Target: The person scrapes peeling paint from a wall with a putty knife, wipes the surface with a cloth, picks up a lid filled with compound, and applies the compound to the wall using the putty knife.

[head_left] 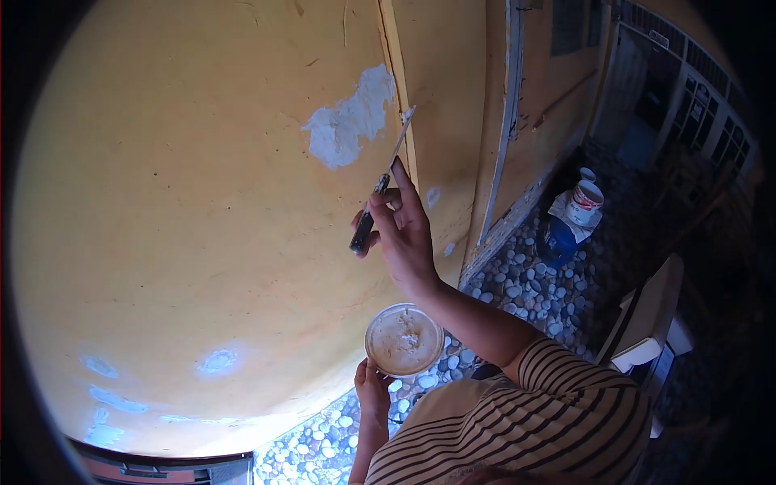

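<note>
My right hand [402, 234] is raised in front of the yellow wall, fingers wrapped round the dark handle of a putty knife [383, 184]. One finger lies along the blade, and a dab of whitish paste sits near its tip. The tip is close to a narrow vertical strip [396, 65] on the wall; whether they touch I cannot tell. Left of the blade is a pale patch [347, 121] where the paint is gone or filled over. Lower down, my left hand [372, 390] grips the rim of a round lid [388, 343] with paste spread on it and a lump near its middle.
The yellow wall [218, 242] fills the left side, with more whitish patches [217, 361] low down. Pebble-patterned floor [517, 283] lies below. Right of me, a white bucket [585, 202] stands on a blue container [558, 241], and a cream-coloured object [647, 323] is nearer.
</note>
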Motion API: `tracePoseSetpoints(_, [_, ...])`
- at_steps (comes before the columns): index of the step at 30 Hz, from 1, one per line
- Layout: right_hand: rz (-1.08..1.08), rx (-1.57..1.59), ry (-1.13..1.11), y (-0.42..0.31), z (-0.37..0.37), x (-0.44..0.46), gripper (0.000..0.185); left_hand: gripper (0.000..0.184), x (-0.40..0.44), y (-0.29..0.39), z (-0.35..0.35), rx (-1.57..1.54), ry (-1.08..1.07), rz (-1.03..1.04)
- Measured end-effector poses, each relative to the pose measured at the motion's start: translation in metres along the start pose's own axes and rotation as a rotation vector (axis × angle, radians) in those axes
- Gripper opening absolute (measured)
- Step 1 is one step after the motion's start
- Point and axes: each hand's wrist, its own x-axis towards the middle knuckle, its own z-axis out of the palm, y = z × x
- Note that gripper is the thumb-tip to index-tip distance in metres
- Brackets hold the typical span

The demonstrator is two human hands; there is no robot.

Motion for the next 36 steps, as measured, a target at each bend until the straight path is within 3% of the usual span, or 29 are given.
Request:
tracePoseSetpoints(15, [-0.157, -0.031, 0.138, 0.026, 0.03, 0.021, 0.069, 0.032, 0.021, 0.019, -0.021, 0.1, -0.097, -0.062])
tracePoseSetpoints(24, [-0.165, -0.143, 0.261, 0.031, 0.044, 0.02, 0.062, 0.036, 0.044, 0.049, -0.061, 0.228, -0.313, -0.179])
tracePoseSetpoints(36, [-0.138, -0.222, 0.383, 0.036, 0.062, 0.036, 0.062, 0.039, 0.067, 0.067, -0.098, 0.208, -0.416, -0.242])
